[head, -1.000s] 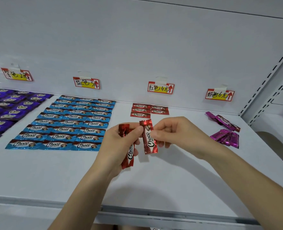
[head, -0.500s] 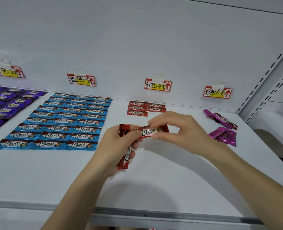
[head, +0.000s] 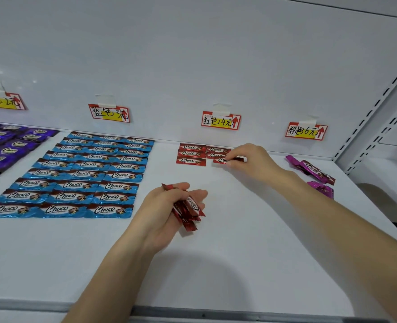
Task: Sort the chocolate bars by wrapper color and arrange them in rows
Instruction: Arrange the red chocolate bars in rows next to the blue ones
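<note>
Head camera caught the right hand (head: 251, 159) out near the shelf's (head: 239, 252) back edge, its grip pinching one red bar (head: 220, 160) just in front of the right column of laid red bars (head: 190, 153), below the red tag (head: 220, 120). The left hand (head: 167, 213) hung mid-shelf, grip closed round a red bundle (head: 188, 212), perhaps three or four, hard to count. Blue bars (head: 81, 176) lay in rows leftward, purple bars (head: 4, 145) at the left edge, pink bars (head: 316, 171) loose by the right edge.

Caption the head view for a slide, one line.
Right hand pinches a red Choco bar at the front of the red rows while the left hand grips spare red bars.
</note>
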Motion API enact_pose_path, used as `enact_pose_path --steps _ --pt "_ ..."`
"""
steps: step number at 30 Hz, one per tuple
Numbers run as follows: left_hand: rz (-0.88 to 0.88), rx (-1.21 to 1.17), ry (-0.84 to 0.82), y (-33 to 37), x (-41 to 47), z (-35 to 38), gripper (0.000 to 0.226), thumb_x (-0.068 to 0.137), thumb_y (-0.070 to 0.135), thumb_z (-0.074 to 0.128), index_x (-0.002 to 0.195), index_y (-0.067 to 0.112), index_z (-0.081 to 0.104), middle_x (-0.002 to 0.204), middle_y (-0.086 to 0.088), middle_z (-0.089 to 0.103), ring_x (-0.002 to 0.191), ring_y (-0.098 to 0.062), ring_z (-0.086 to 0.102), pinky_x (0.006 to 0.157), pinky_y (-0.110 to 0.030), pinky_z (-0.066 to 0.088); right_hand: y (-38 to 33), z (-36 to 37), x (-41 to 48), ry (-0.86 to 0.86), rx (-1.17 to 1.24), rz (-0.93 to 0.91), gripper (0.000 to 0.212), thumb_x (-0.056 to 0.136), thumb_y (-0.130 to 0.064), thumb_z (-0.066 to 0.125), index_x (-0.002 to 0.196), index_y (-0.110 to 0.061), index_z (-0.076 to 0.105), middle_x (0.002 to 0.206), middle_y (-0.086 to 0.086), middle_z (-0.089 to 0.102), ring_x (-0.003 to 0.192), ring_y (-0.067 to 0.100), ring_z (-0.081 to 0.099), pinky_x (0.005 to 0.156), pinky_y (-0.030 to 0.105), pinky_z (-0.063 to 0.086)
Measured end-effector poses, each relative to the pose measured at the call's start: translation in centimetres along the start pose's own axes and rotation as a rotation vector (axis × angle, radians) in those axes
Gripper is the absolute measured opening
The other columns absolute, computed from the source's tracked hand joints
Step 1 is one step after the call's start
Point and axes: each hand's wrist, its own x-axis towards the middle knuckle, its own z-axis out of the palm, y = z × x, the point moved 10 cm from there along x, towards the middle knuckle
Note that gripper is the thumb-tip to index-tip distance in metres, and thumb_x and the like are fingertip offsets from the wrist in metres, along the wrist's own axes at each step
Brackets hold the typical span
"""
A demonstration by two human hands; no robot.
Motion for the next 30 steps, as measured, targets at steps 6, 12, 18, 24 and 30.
enact_pose_path --steps 6,12,18,24,30 --pt "0.030 0.004 0.022 0.3 0.3 -0.3 0.019 0.094 -0.005 0.044 0.109 0.001 0.053 0.092 -0.019 0.072 0.084 -0.028 0.070 0.073 -0.038 0.055 -0.3 1.8 1.0 -0.060 -0.016 -0.063 0.010 0.085 -0.014 0.064 0.090 -0.010 0.072 0.091 0.003 0.070 0.083 0.019 0.059 0.073 0.031 0.043" --pt "0.028 -0.006 0.038 0.5 0.1 -0.6 0.022 0.094 -0.004 0.045 0.113 0.003 0.054 0.097 -0.018 0.071 0.088 -0.028 0.069 0.073 -0.037 0.055 -1.1 2.6 1.2 -0.063 -0.090 -0.163 0.010 0.085 -0.011 0.063 0.087 -0.006 0.071 0.084 0.004 0.069 0.079 0.021 0.058 0.070 0.035 0.046" --pt "0.033 -0.008 0.038 0.6 0.1 -0.6 0.024 0.094 -0.002 0.045 0.116 0.003 0.052 0.101 -0.018 0.070 0.091 -0.028 0.068 0.079 -0.039 0.054 -1.4 2.5 1.1 -0.045 -0.108 -0.184 0.012 0.086 -0.011 0.062 0.088 -0.005 0.072 0.089 0.007 0.070 0.084 0.023 0.058 0.076 0.037 0.045" --pt "0.031 -0.007 0.046 0.6 -0.1 -0.6 0.024 0.094 -0.001 0.046 0.116 0.005 0.053 0.100 -0.015 0.071 0.092 -0.026 0.068 0.080 -0.039 0.053 -1.2 2.6 1.3 -0.051 -0.121 -0.168 0.014 0.086 -0.010 0.060 0.082 -0.001 0.071 0.083 0.010 0.069 0.081 0.027 0.058 0.075 0.041 0.046" --pt "0.027 -0.027 0.047 0.6 -0.1 -0.6 0.024 0.094 -0.001 0.046 0.116 0.005 0.053 0.104 -0.016 0.069 0.092 -0.026 0.068 0.078 -0.039 0.054 -1.0 2.8 1.4 -0.053 -0.141 -0.166 0.016 0.087 -0.011 0.059 0.080 0.000 0.069 0.082 0.013 0.067 0.080 0.028 0.057 0.076 0.045 0.044"
